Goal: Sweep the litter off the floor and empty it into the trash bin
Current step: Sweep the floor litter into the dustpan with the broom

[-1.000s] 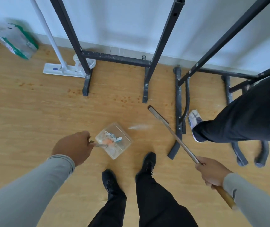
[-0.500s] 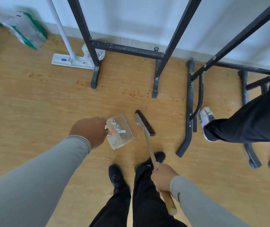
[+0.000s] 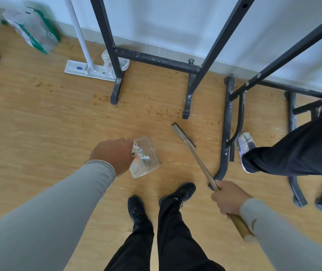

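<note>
My left hand [image 3: 113, 155] grips the handle of a clear plastic dustpan [image 3: 148, 153] held low over the wooden floor in front of my feet. White, teal and orange litter [image 3: 141, 154] lies inside the pan. My right hand [image 3: 229, 198] grips the wooden handle of a broom [image 3: 200, 163], whose dark brush head [image 3: 183, 134] sits to the right of the dustpan, apart from it. No trash bin is in view.
Black metal frames [image 3: 156, 59] stand along the white wall, their feet on the floor ahead. A second frame [image 3: 227, 133] is at right, beside another person's leg and sneaker [image 3: 246, 145]. A flat mop [image 3: 89, 70] and a green-white bag [image 3: 33, 30] lie at back left.
The broom head swung away from the dustpan's edge to the right, and my right hand moved right with it. The dustpan in my left hand stayed almost in place.
</note>
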A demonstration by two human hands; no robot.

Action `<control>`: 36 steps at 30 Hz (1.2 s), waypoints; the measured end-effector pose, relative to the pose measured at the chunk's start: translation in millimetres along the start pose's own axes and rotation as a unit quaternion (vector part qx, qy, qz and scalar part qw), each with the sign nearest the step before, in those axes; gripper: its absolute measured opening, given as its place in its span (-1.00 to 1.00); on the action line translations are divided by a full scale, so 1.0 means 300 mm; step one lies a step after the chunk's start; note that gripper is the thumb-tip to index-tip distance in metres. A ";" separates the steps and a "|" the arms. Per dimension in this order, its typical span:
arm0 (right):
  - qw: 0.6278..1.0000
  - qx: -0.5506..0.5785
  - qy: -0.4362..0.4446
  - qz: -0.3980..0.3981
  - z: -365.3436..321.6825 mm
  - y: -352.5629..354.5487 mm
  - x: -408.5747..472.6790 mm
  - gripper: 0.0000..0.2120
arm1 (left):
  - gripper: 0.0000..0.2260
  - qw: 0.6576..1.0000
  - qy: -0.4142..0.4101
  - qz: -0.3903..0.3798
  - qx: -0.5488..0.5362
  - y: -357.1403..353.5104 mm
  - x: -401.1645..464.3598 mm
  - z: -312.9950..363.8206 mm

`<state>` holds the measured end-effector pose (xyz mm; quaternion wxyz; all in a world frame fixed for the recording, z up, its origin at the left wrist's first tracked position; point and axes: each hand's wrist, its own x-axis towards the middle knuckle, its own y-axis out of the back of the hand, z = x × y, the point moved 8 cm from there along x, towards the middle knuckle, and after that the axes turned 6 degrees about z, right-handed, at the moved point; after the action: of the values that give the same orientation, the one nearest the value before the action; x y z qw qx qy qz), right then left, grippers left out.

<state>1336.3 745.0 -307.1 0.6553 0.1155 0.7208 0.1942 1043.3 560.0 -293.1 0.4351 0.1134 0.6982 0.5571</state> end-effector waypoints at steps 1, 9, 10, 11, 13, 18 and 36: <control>0.999 -0.046 0.006 0.004 -0.033 -0.022 0.010 -0.75 | -0.75 1.000 0.000 0.001 0.001 -0.001 0.001 0.002; 0.986 -0.090 0.060 -0.125 -0.025 -0.239 -0.047 -0.61 | -0.75 1.000 0.003 0.004 0.005 -0.004 -0.003 0.001; 0.987 -0.066 0.056 -0.139 -0.002 -0.215 -0.059 -0.62 | -0.76 1.000 0.003 0.004 0.005 -0.003 -0.006 0.000; 0.987 -0.036 0.038 -0.152 0.019 -0.177 -0.090 -0.60 | -0.76 1.000 0.003 0.004 0.004 -0.003 -0.007 -0.001; 0.987 0.015 0.016 -0.161 0.074 -0.098 -0.135 -0.48 | -0.75 1.000 0.005 0.003 0.002 -0.005 -0.013 -0.003; 0.993 0.041 0.008 -0.109 0.155 0.083 -0.177 -0.41 | -0.74 1.000 0.004 0.011 0.005 -0.006 -0.018 -0.004; 0.963 0.020 0.007 -0.268 0.037 -0.199 -0.064 -0.66 | -0.74 1.000 0.004 0.003 0.005 -0.005 -0.016 0.002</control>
<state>1354.7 684.7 -316.1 0.6761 -0.0698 0.7335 -0.0018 1047.1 556.6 -292.1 0.4298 0.1151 0.7023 0.5556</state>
